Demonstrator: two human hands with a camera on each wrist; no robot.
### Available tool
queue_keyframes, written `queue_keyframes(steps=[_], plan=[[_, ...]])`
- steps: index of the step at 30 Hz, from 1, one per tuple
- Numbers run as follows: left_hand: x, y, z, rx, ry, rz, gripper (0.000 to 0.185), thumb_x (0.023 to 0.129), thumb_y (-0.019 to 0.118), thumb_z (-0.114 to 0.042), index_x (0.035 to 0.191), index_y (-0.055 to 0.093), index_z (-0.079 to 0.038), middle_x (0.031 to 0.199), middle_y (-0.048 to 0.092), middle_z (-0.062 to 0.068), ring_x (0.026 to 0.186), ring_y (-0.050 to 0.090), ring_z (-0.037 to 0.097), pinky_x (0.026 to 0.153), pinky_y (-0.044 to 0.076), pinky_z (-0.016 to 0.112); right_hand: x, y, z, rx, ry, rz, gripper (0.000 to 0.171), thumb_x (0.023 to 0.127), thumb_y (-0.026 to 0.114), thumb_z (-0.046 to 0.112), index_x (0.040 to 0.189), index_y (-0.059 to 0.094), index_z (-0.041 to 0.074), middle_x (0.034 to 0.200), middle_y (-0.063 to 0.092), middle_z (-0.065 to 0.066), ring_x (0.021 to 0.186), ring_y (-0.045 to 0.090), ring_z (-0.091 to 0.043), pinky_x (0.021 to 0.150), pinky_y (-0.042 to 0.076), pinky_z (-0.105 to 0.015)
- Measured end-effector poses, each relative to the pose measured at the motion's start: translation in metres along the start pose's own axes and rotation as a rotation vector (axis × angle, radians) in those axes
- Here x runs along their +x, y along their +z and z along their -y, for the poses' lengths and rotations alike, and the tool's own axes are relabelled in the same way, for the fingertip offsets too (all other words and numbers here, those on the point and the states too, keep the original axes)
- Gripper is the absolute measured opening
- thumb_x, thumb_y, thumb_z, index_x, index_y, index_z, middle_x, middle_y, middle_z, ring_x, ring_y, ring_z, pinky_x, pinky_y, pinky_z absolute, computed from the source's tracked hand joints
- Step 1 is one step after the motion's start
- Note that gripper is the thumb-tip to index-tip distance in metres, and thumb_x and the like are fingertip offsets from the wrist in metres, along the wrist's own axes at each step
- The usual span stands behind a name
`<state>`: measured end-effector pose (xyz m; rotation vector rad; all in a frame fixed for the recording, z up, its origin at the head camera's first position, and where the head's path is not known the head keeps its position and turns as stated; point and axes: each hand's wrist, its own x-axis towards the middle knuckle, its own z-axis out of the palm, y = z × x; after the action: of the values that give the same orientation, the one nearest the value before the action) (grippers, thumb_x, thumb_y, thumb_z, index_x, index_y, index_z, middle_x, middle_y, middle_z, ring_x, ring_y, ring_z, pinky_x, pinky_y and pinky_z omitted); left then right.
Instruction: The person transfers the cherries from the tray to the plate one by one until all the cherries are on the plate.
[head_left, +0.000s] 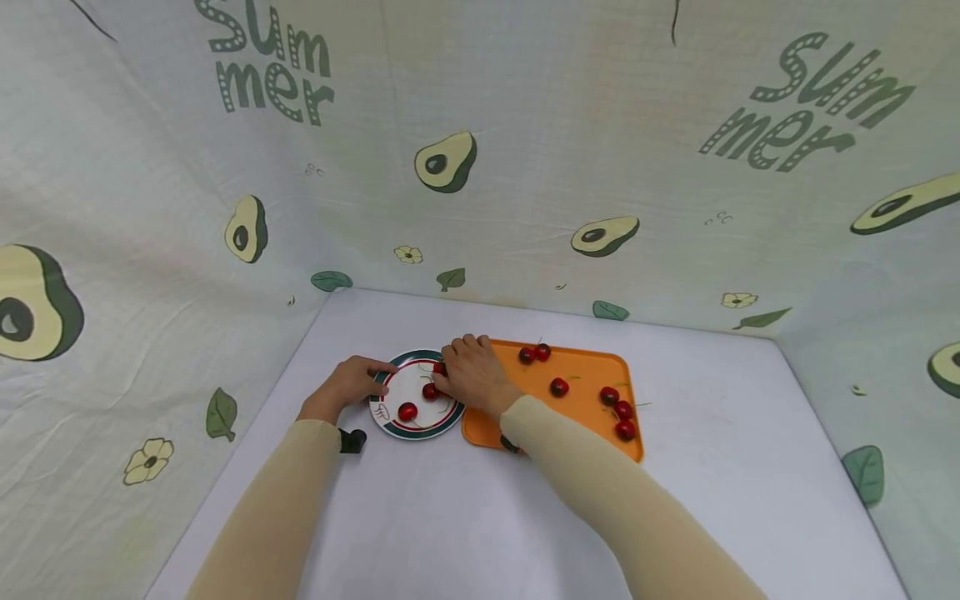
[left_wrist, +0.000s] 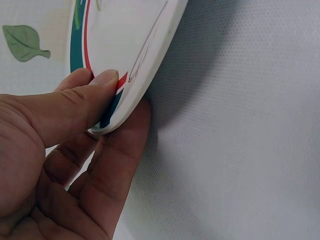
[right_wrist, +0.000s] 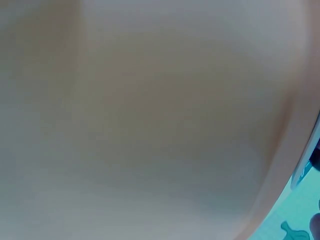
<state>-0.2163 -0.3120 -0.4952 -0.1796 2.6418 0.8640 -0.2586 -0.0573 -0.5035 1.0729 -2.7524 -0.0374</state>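
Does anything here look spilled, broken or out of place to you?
Nothing looks spilled or damaged. The cherries lie loose on the orange tray and on the plate, none on the tablecloth. The left hand pinches the plate's rim; the right hand rests over cherries on the plate. The right wrist view is blurred, blocked up close.

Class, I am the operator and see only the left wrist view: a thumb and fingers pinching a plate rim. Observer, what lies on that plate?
Observer: Three cherries; one lies near the front of the plate.
Operator: Where is the other hand?
Observer: The right hand rests at the plate's far side, its fingers touching two cherries.
Operator: Anything beside the plate?
Observer: An orange tray with six more cherries.
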Motion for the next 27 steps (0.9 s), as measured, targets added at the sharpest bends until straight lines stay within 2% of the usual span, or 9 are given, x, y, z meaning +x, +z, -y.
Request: queue_keyframes(steps=[7, 14, 23, 27], plan=[[0.001, 0.001, -0.001, 0.008, 0.006, 0.001, 0.046, 0.096, 0.077, -0.017, 0.141, 0.069, -0.017, 0.14, 0.061, 0.023, 0.112, 0.055, 0.033, 0.098, 0.051, 0.046, -0.012, -0.001, -0.008, 0.03, 0.018, -0.02, 0.047, 0.107, 0.052, 0.054, 0.124, 0.065, 0.012, 0.12, 0.064, -0.005, 0.112, 0.055, -0.026, 0.1, 0.042, -0.042], [0.003, 0.002, 0.002, 0.018, 0.029, 0.002, 0.046, 0.095, 0.078, -0.017, 0.14, 0.07, -0.016, 0.141, 0.061, 0.024, 0.113, 0.054, 0.034, 0.101, 0.051, 0.05, -0.036, -0.01, -0.024, 0.038, 0.043, -0.01, 0.048, 0.107, 0.056, 0.048, 0.133, 0.064, 0.008, 0.134, 0.063, -0.008, 0.124, 0.054, -0.029, 0.109, 0.043, -0.047], [0.001, 0.002, 0.003, -0.003, 0.014, 0.006, 0.046, 0.096, 0.077, -0.016, 0.141, 0.069, -0.015, 0.141, 0.06, 0.024, 0.113, 0.055, 0.034, 0.102, 0.05, 0.05, -0.073, -0.014, -0.058, -0.063, 0.033, -0.009, 0.048, 0.106, 0.06, 0.045, 0.132, 0.063, 0.005, 0.132, 0.063, -0.012, 0.123, 0.055, -0.034, 0.107, 0.045, -0.053], [0.002, 0.001, 0.004, 0.004, 0.016, 0.012, 0.047, 0.096, 0.076, -0.015, 0.142, 0.068, -0.014, 0.143, 0.059, 0.026, 0.115, 0.054, 0.035, 0.106, 0.049, 0.054, -0.092, -0.014, -0.074, -0.039, 0.063, -0.018, 0.049, 0.104, 0.063, 0.044, 0.132, 0.063, 0.005, 0.131, 0.064, -0.013, 0.123, 0.056, -0.035, 0.107, 0.045, -0.055]])
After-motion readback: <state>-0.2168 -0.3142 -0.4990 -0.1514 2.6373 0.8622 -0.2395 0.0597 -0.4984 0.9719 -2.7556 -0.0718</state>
